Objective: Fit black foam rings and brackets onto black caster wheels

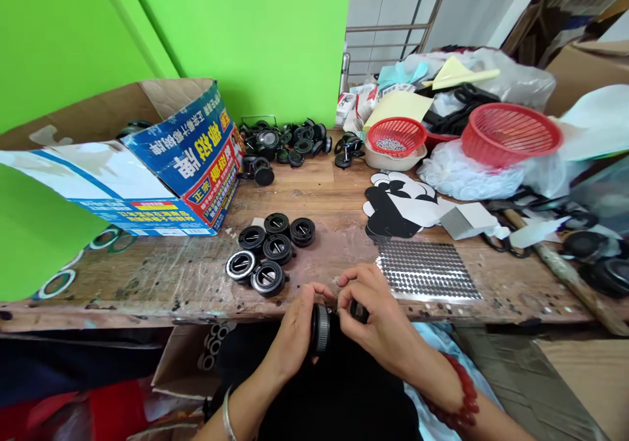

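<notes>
Left hand (295, 329) grips ribbed black disc (322, 329); right hand (376, 306), just beside, curls fingers round black piece (361, 312). Seems close two-handed handling; next move wants steady left hold.

On my feed, held disc (321, 329) showed black with grey striped rim. I saw lime-green wall (275, 28), brown wood-grained bench (162, 274), blue-white-red-yellow carton (189, 146), silver dot-rowed sheet (427, 270), red lattice-patterned basket (511, 136).

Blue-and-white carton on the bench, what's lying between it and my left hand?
In the head view, six round, mostly black parts lie clustered on the bench between the carton and your left hand.
</notes>
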Motion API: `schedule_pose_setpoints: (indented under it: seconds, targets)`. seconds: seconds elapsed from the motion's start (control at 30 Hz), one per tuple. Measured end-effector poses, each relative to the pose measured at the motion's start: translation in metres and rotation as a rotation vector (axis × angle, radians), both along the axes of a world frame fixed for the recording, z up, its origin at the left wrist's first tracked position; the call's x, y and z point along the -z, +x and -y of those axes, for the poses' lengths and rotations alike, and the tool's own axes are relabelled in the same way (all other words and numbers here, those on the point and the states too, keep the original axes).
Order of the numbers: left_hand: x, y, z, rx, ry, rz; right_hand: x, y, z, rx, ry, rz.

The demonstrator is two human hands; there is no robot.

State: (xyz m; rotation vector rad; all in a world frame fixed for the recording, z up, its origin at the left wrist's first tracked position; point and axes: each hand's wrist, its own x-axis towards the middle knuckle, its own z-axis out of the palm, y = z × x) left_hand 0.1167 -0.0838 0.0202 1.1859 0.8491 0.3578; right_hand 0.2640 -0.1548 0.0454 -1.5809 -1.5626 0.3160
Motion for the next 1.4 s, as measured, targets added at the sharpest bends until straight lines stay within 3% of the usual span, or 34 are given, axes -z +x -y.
schedule_pose_setpoints:
  seconds: [0.3, 0.57, 0.67, 0.77, 0.83, 0.9, 1.0, 1.13, 1.4]
  targets:
    - [-0.002, 0.000, 0.000, 0.035, 0.055, -0.008, 0.006, -0.003, -0.004, 0.003, -0.049, 0.092]
    - [-0.002, 0.004, 0.004, -0.073, -0.162, 0.012, 0.004, -0.012, 0.016, -0.113, 0.118, 0.465]
    - [0.000, 0.004, 0.002, -0.072, -0.158, -0.041, 0.004, -0.013, 0.024, -0.138, 0.098, 0.570]
    - [0.000, 0.005, -0.001, -0.038, -0.211, -0.044, 0.006, -0.001, 0.030, -0.141, 0.026, 0.491]
    - [-0.002, 0.006, -0.004, 0.001, -0.278, 0.006, 0.011, 0.018, 0.031, -0.072, 0.009, 0.368]
    - [-0.005, 0.007, -0.007, 0.005, -0.320, 0.056, 0.021, 0.042, 0.032, 0.112, 0.018, 0.304]
    - [-0.007, 0.008, -0.010, -0.041, -0.327, 0.074, 0.040, 0.075, 0.030, 0.357, -0.032, 0.393]
    - [-0.006, 0.009, -0.012, -0.071, -0.314, 0.087, 0.058, 0.089, 0.025, 0.385, -0.119, 0.534]
    - [-0.006, 0.012, -0.011, -0.102, -0.213, 0.063, 0.060, 0.083, 0.015, 0.377, -0.138, 0.671]
